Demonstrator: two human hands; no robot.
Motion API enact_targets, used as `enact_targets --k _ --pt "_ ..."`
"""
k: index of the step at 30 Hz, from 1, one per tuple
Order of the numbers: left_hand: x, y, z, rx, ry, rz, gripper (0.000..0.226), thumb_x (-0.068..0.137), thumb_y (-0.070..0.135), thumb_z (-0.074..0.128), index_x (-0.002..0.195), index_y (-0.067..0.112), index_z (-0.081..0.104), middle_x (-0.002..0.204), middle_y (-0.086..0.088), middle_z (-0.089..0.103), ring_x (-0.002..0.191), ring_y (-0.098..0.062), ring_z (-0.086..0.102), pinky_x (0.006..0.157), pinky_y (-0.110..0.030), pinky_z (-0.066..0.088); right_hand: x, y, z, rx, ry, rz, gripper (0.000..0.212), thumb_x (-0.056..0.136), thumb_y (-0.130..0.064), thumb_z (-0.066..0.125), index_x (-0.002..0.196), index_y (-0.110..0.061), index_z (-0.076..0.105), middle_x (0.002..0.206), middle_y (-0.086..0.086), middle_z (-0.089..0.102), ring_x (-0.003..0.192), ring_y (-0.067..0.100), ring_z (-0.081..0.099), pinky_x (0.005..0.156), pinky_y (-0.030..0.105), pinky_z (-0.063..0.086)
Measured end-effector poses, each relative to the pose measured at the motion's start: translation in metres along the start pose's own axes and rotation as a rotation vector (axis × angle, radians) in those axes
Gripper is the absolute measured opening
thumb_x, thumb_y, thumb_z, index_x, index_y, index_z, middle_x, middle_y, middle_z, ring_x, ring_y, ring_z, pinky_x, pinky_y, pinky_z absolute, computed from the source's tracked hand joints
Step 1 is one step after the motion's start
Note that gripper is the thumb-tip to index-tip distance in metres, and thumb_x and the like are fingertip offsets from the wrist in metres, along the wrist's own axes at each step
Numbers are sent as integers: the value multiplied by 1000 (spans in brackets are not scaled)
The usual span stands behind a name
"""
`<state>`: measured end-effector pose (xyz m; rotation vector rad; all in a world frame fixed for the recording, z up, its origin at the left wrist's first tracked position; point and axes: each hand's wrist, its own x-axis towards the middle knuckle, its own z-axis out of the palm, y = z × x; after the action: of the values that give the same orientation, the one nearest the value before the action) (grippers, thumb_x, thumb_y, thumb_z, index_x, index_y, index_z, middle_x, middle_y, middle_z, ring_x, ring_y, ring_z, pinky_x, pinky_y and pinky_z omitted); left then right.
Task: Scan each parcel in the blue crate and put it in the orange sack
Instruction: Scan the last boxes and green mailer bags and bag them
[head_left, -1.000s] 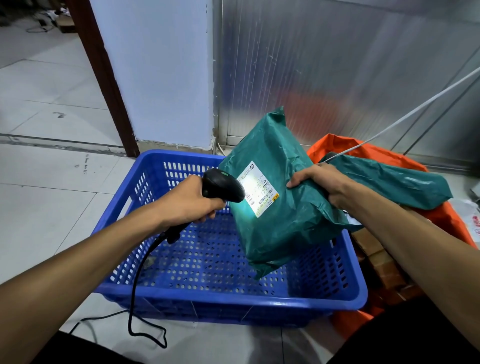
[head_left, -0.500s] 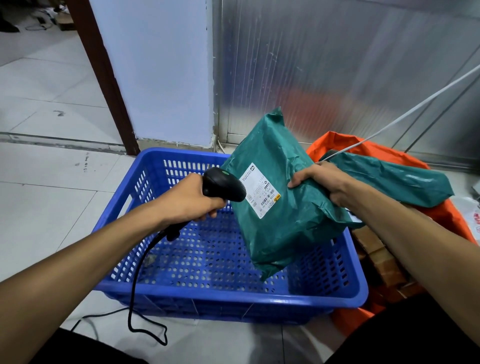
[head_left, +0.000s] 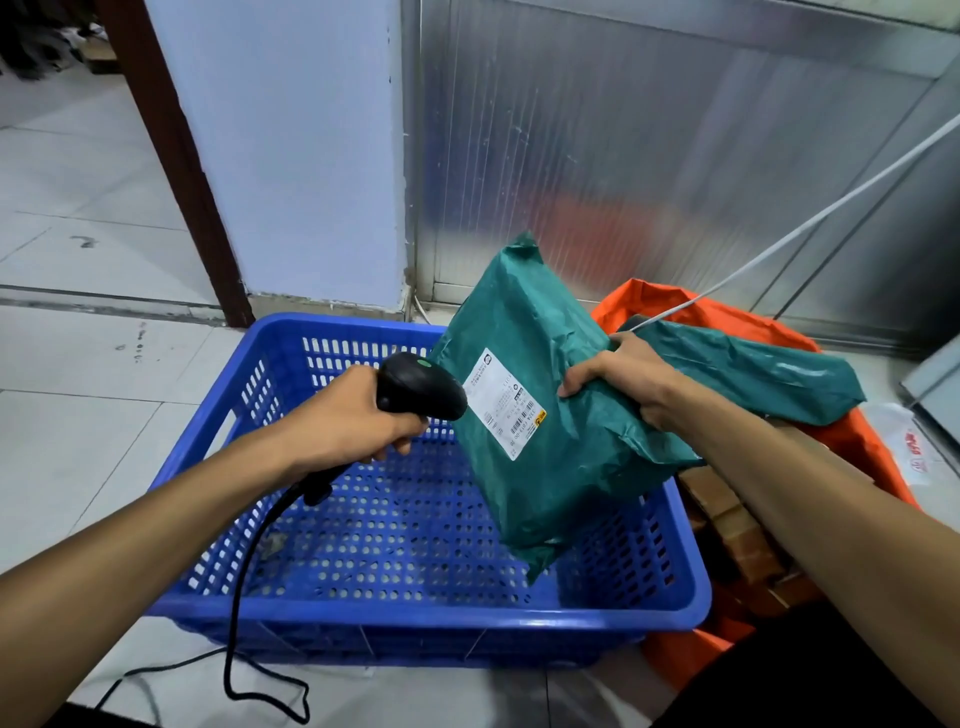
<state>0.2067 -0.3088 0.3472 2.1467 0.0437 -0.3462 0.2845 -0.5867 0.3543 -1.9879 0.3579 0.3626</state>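
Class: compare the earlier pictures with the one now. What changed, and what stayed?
The scan glow on the label went out. Otherwise little moved: the left hand holds the scanner at the label, the right hand holds the parcel over the crate.

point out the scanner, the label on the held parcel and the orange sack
scanner (head_left: 422, 385), head view, top of its black head
label (head_left: 503, 402), head view, middle of the white sticker
orange sack (head_left: 649, 299), head view, far rim

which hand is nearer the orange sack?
Right. The right hand grips the green parcel at the orange sack's near edge; the left hand holds the scanner over the blue crate.
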Motion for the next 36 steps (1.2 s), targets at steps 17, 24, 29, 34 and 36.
enact_targets --k 17,24,29,34,36 --pt "-1 4 1 16 3 16 7 88 7 69 83 11 72 61 -2 70 47 -11 54 47 -23 45 -77 5 -88 -1002 586 -643 106 45 -33 89 140 -30 41 106 11 47 100 29 43 84 36 32" --pt "-2 3 1 -3 -6 -1 11 89 5 69 79 10 71 59 -4 68 42 -9 51 44 -21 42 -82 39 -146 -1214 776 -548 105 47 -31 92 141 -24 46 119 24 48 105 39 42 94 51 38" --pt "4 8 9 1 -18 10 6 88 6 68 83 7 72 61 -5 70 45 -12 52 49 -26 44 -82 62 -184 -1158 882 -428 100 50 -24 92 139 -24 47 120 26 47 107 43 42 95 53 35" --pt "10 11 20 20 -45 22 6 85 6 69 81 4 72 60 -5 69 47 -16 51 48 -26 41 -72 77 -197 -1116 1014 -393 90 55 -26 91 134 -20 49 120 30 46 107 46 43 95 54 34" --pt "11 12 22 14 -57 18 6 86 6 69 83 2 73 61 -6 69 49 -17 51 49 -26 41 -66 81 -198 -1100 1058 -382 84 59 -25 88 132 -21 48 120 29 45 106 46 43 95 55 34"
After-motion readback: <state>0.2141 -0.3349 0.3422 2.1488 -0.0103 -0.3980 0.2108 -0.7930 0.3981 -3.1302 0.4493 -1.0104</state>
